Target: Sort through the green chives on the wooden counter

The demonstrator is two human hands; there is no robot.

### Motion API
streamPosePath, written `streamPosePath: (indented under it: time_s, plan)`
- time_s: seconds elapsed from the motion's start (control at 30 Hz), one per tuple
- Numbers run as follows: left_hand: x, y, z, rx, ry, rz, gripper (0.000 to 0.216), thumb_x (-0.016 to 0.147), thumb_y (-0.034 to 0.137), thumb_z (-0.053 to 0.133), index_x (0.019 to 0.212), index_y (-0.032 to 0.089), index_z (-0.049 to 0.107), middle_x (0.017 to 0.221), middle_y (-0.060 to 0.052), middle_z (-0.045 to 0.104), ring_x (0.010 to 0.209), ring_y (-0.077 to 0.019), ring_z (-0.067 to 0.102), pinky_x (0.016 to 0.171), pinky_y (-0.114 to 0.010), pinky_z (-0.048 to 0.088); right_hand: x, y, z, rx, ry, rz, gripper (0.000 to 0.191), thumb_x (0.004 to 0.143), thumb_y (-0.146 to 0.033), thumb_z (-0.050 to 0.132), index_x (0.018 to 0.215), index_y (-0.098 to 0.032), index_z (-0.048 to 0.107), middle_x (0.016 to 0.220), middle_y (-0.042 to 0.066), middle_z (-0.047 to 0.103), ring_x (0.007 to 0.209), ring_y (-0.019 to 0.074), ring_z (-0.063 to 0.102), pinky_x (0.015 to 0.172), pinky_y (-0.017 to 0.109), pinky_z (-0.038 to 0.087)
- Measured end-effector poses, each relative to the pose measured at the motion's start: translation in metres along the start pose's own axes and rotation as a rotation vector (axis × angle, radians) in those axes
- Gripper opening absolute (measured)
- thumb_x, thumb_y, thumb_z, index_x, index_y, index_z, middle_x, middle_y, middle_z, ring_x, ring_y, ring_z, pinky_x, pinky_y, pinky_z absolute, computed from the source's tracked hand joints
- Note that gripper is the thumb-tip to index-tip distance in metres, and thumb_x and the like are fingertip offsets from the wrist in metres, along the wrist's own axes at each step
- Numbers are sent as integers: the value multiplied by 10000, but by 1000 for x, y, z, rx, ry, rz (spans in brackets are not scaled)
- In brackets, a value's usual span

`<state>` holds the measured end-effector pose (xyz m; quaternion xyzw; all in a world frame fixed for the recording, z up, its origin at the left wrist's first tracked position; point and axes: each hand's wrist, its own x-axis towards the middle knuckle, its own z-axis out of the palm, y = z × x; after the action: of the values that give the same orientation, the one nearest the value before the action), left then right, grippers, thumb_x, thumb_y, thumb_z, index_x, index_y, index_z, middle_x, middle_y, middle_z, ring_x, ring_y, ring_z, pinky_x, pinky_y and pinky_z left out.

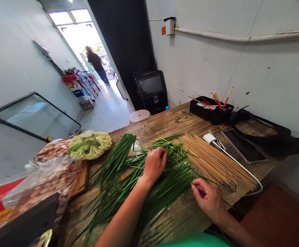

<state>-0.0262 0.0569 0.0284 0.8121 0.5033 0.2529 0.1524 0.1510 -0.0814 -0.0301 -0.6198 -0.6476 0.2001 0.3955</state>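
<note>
A wide heap of long green chive leaves (118,171) lies across the wooden table (170,120). My left hand (153,164) rests on the heap's middle with its fingers curled down into the leaves. My right hand (208,198) sits at the near edge of the table, palm up, fingers curled in a pinch; what it holds is too thin to make out. Just beyond that hand lies a pile of bamboo skewers (213,159), touching the right side of the chives.
A cauliflower (90,144) and bagged food (46,178) sit at the left. A phone (243,145), white charger and cable (209,138), black chopstick box (208,107) and black bag (267,132) line the right wall. A person (97,65) stands far down the aisle.
</note>
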Motion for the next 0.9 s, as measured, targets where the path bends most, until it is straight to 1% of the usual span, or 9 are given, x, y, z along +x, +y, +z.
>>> streamPosePath:
  time_s: [0.07,0.13,0.27,0.33,0.43,0.5,0.67,0.8,0.9]
  plan:
    - [0,4,-1,-128,-53,-35,190,864,220,440,965,160,589,741,-21,644,690,-140,566,678,-253,389,-1,1,1,8,0,7,175,885,-301,425,802,-197,539,542,-22,588,470,119,580,454,197,422]
    - [0,6,-2,-225,-107,-72,225,865,244,443,1010,157,592,698,-3,638,647,-124,559,646,-230,392,-1,3,2,16,2,7,171,883,-293,424,805,-196,541,551,-16,596,481,119,587,459,195,427]
    - [1,5,-4,-264,-156,-115,394,904,369,351,934,141,670,683,-11,618,634,-118,545,608,-217,387,-1,4,2,6,8,-6,153,876,-279,432,804,-197,540,541,-23,589,466,114,570,471,200,428]
    - [0,4,-5,-286,-177,-128,450,909,406,322,940,143,685,699,-17,625,646,-121,550,614,-219,396,-1,3,2,10,6,-6,150,877,-280,432,813,-196,540,544,-24,592,467,114,570,473,201,428]
    - [-1,3,-5,-317,-172,-105,422,897,406,358,990,158,687,827,-40,664,759,-140,579,696,-229,427,-1,2,1,14,3,-5,158,881,-285,428,812,-197,540,546,-21,602,458,113,571,453,197,415]
    - [-3,2,-5,-334,-164,-102,386,881,392,398,988,165,691,890,-52,676,781,-143,586,713,-232,438,-1,2,1,10,6,-6,157,877,-285,434,802,-199,541,524,-27,593,442,113,565,443,196,407]
    - [-5,1,-5,-408,-191,-188,313,834,356,476,919,160,704,747,-24,684,566,-107,546,570,-211,423,-1,3,2,17,6,-22,147,879,-279,432,811,-197,534,540,-29,586,460,115,576,471,199,422]
    - [-6,3,-2,-346,-195,-139,302,841,308,454,770,155,705,672,-11,659,576,-104,539,581,-210,400,-1,1,0,14,-4,-18,138,884,-275,428,818,-198,522,550,-28,579,476,115,579,477,200,424]
    - [-7,7,1,-272,-238,-86,314,850,277,424,773,155,703,660,-10,648,593,-109,537,587,-216,382,0,-2,-2,10,-10,-10,141,883,-277,429,805,-203,520,543,-29,575,464,115,567,465,201,418]
